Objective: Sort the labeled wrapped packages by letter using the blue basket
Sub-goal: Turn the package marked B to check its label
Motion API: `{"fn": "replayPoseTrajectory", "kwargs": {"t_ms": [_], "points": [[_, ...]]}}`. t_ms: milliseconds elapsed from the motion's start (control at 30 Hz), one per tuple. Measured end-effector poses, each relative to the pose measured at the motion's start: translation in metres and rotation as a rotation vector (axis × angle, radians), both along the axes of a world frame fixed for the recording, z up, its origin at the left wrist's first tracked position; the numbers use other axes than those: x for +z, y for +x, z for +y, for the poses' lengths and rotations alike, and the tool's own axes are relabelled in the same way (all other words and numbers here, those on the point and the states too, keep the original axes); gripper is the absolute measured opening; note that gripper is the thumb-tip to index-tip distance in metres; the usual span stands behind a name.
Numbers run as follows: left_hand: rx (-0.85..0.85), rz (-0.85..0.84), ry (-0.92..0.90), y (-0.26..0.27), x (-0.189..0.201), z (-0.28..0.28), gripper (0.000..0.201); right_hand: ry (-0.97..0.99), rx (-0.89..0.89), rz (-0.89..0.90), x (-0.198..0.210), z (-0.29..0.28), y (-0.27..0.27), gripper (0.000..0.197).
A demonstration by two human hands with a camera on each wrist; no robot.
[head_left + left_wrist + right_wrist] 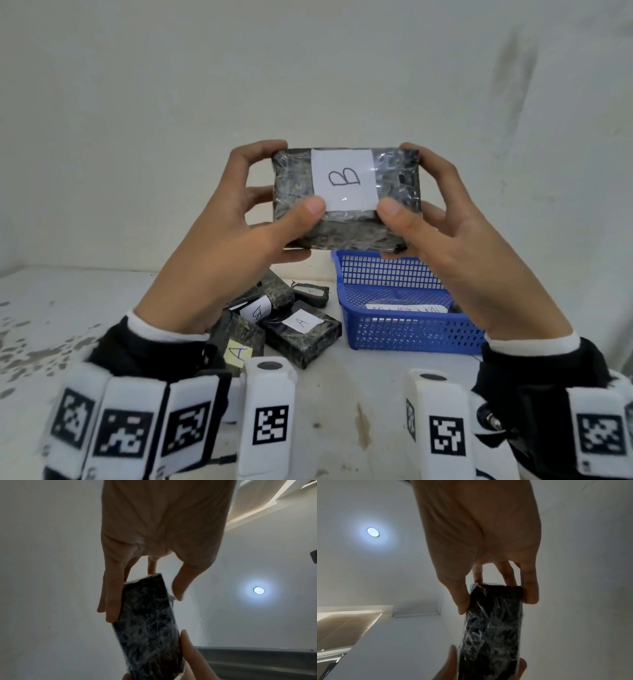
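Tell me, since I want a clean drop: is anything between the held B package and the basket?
Nothing visible blocks it. Both hands, left and right, hold the B package in the air above the basket; the basket's top is open, with something labeled lying inside.

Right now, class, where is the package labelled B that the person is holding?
In the head view the B package is held up mid-frame between the left hand and right hand, above the blue basket's far rim.

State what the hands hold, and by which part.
Both hold the B package raised above the table: left hand grips its left end, right hand its right end, thumbs on the labelled face.
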State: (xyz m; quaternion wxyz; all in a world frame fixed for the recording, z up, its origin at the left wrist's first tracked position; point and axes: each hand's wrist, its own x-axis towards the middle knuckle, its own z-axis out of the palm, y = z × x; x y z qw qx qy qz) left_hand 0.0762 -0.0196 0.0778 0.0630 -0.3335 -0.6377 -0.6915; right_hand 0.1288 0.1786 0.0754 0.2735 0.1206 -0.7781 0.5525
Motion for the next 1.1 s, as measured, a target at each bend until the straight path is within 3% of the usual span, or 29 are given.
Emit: {"fn": "replayPoseTrajectory", "kwargs": {"t_ms": [500,767,900,1000,1100], "points": [[0.071,0.029,-0.072,0.0023,-0.0027,0.0091,0.054,0.042,-0.135,0.024,-0.0031,-0.0076,-0.0038,0.066],[0.059,-0.016,-0.033,0.0016,0.0016,0.0048,0.018,-0.043,-0.058,0.026,0.0018,-0.0059,0.0003,0.036],[0.058,-0.011,-0.043,0.0040,0.0028,0.0038,0.013,-0.026,-0.045,0.000,0.0017,-0.0065,0.0015,0.035],[0.074,0.005,-0.053,0.0051,0.0032,0.0029,0.016,0.017,-0.034,-0.051,0.0011,-0.0057,0.0032,0.044],[0.105,0.014,-0.036,0.0012,0.0011,0.0031,0.045,0.020,-0.011,-0.081,0.0015,-0.0054,0.0051,0.047]]}}
